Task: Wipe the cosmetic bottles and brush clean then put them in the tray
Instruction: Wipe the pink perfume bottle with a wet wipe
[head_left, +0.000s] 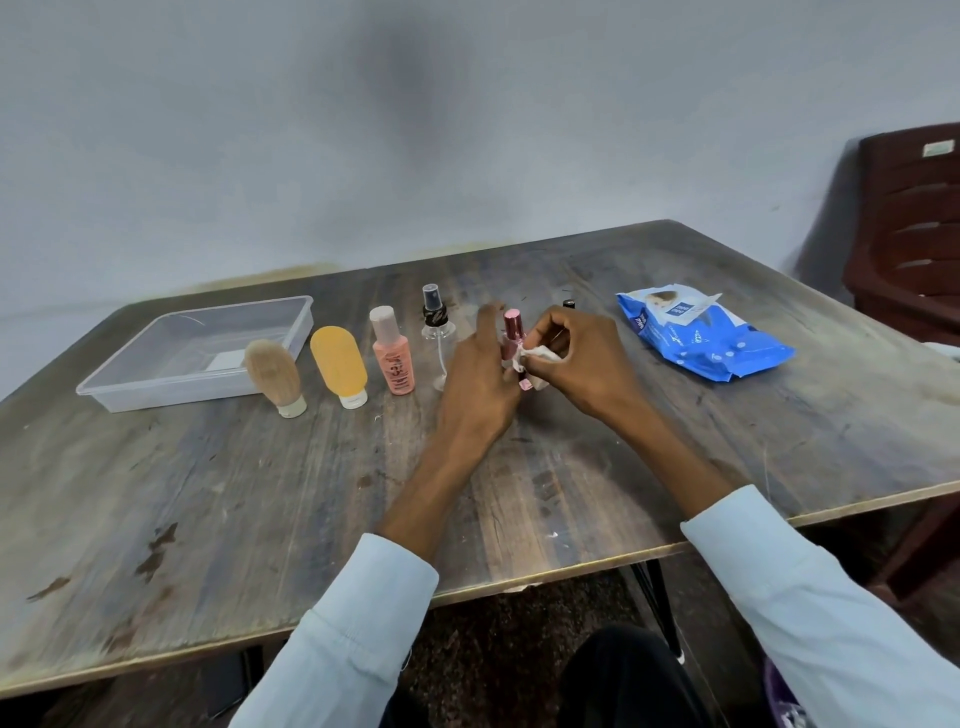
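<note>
A: Zero items in the clear plastic tray (156, 385) so far, only a white label or paper showing at its bottom. Early stage, I'd say.

B: What's being wiped?

A: Small pink bottle with a metallic pink cap (513, 332), held upright above the wooden table (260, 519), mid-table, well apart from the tray. Left hand (478, 384) grips it from the left side, forefinger stretched up, other fingers curled round the body. Right hand (582, 358) pinches a crumpled white wipe (540, 355) against the bottle.

B: Left to do?

A: Brush (274, 375) standing just in front of the tray, orange tube (338, 364) on its cap, peach bottle (392, 358), clear spray bottle (435, 332), all in a row and untouched by either hand. Can't tell if any is wiped already.

B: Hidden stuff?

A: Pink bottle's lower half is mostly covered by fingers and wipe. A dark-capped item (569, 303) peeks behind the right hand; can't identify it. Spray bottle's base is partly behind the left hand. Blue wipes pack (701, 338) lies right, text unreadable.
</note>
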